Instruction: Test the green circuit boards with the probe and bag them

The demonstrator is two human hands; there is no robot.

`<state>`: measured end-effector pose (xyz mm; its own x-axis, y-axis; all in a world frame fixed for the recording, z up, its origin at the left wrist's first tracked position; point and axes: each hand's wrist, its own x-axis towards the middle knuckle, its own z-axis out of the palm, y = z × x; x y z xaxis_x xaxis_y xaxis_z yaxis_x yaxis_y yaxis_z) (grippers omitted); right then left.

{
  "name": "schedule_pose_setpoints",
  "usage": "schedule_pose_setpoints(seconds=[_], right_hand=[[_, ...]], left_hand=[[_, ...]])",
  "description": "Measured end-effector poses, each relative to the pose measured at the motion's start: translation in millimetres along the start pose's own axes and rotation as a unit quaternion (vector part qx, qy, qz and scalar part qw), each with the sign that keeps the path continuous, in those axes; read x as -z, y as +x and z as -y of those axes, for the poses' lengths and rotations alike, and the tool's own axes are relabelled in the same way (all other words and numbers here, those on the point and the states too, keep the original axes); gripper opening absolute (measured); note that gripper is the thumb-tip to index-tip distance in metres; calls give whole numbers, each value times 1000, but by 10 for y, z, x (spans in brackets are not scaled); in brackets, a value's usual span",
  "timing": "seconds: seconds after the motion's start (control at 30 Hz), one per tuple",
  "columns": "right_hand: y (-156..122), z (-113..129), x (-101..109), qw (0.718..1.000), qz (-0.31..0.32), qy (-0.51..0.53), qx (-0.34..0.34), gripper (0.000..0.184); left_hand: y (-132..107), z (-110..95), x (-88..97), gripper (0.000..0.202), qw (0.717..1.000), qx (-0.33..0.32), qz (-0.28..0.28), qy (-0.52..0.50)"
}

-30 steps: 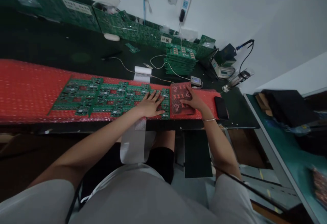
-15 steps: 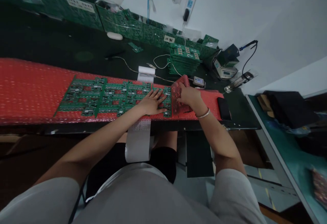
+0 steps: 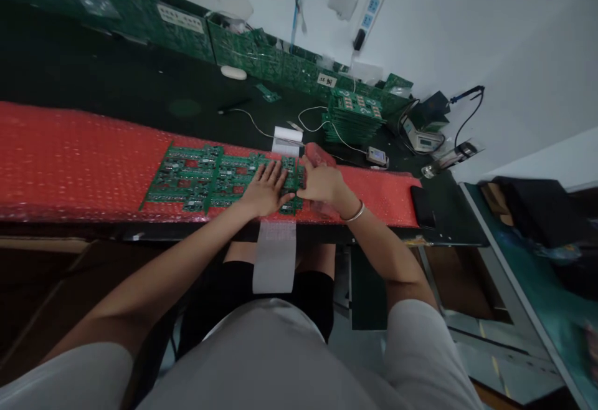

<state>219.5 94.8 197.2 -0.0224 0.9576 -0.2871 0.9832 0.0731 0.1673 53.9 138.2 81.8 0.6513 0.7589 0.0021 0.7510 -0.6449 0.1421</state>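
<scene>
A panel of green circuit boards [image 3: 212, 181] lies flat on a long strip of red bubble wrap [image 3: 84, 161] along the bench's front edge. My left hand [image 3: 264, 195] rests palm down on the panel, fingers spread. Beside it, my right hand [image 3: 323, 187] grips a folded part of the bubble wrap [image 3: 317, 153] at the panel's right end; its thumb comes close to my left thumb. The fold and my hand hide that end of the panel. A white paper strip [image 3: 275, 260] hangs over the bench edge below my left hand.
Behind stand a stack of green boards [image 3: 352, 117], a small device with a screen [image 3: 376, 156] and a white paper roll [image 3: 288, 136]. A black phone-like object [image 3: 423, 206] lies at the wrap's right end. A soldering iron [image 3: 467, 93] stands at back right.
My right hand has moved left with the folded bubble wrap, covering more of the panel's right end. My left hand has shifted left along the panel. The view has turned slightly.
</scene>
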Motion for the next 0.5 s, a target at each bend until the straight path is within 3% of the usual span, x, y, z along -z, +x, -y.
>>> schedule_pose_setpoints(seconds=[0.13,0.27,0.33,0.4,0.5], right_hand=[[90,289,-128,1000,-4,3,-9,100],[176,438,-223,1000,1,19,-18,85],[174,364,-242,998,8,55,-2,83],[126,179,-272,992,-24,128,9,82],[15,-176,-410,959,-125,234,-96,80]], left_hand=[[-93,316,40,79,999,-12,37,14],[-113,398,101,75,1000,-16,26,1],[-172,330,111,70,999,-30,-21,-16],[-265,204,100,66,995,-70,-57,-45],[-408,-33,51,66,986,-131,-60,-88]])
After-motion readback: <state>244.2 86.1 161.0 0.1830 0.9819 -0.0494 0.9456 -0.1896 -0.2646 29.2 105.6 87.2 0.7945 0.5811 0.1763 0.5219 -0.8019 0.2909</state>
